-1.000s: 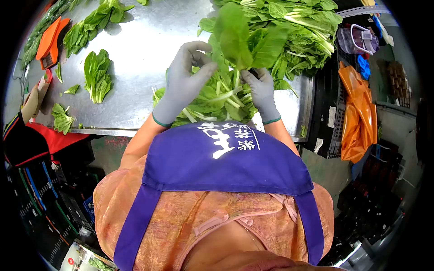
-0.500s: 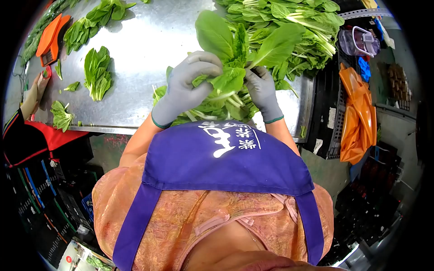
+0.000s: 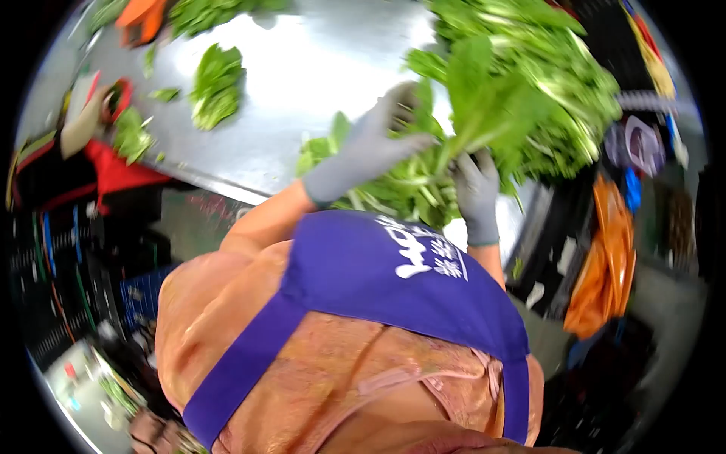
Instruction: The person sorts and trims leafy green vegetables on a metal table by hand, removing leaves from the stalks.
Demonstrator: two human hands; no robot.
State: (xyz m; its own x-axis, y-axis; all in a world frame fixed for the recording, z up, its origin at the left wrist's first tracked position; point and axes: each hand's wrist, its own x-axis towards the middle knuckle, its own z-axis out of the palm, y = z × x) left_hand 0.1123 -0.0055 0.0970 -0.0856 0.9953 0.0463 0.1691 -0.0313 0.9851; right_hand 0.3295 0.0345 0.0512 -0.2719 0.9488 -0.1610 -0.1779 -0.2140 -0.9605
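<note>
My right hand (image 3: 476, 189), in a grey glove, is closed around the stem end of a leafy green (image 3: 491, 110) with broad leaves pointing up and away. To its left my gloved left hand (image 3: 378, 140) has its thumb and fingers apart, close to the leaves with nothing gripped. Beneath both hands lies a pile of loose greens (image 3: 412, 189) with pale stems, against the front of my purple apron (image 3: 393, 280). Parts of this pile are hidden by my hands. The view is slightly blurred.
A large heap of greens (image 3: 560, 83) covers the right of the metal table (image 3: 302, 83). A small bunch (image 3: 217, 87) and an orange scale (image 3: 141, 21) are at left. Another person's sleeve (image 3: 45, 170) shows at the left edge. An orange bag (image 3: 605, 265) hangs at right.
The view has swung, so the table appears turned and shifted right. My left hand has opened away from the leaves, while my right hand keeps the leafy green.
</note>
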